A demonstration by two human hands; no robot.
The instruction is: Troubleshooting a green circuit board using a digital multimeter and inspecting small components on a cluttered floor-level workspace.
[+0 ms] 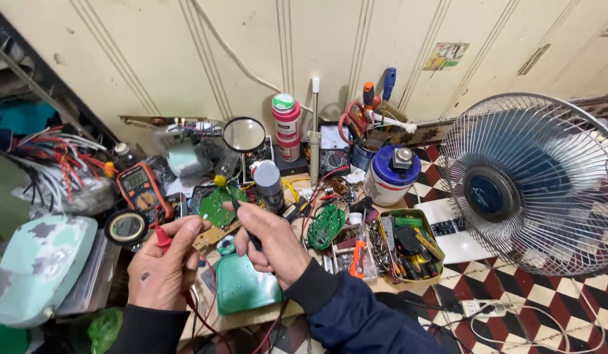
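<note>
My left hand point(161, 265) grips a red test probe point(162, 238), its tip aimed at a round green circuit board point(217, 206) lying among the clutter. A black test probe point(247, 229) is pinched in my right hand point(272, 244) and leans toward the same board. Red leads run down from the probes under my wrists. Left of the board, an orange multimeter point(141, 185) lies face up. Beneath my hands sits a teal plastic cover point(242, 286).
A second green board point(326, 226) lies to the right, beside a tin of small tools point(410, 248). A magnifier on a stand point(244, 135), jars and a cup of screwdrivers line the back wall. A desk fan point(531, 182) stands at right on checkered floor.
</note>
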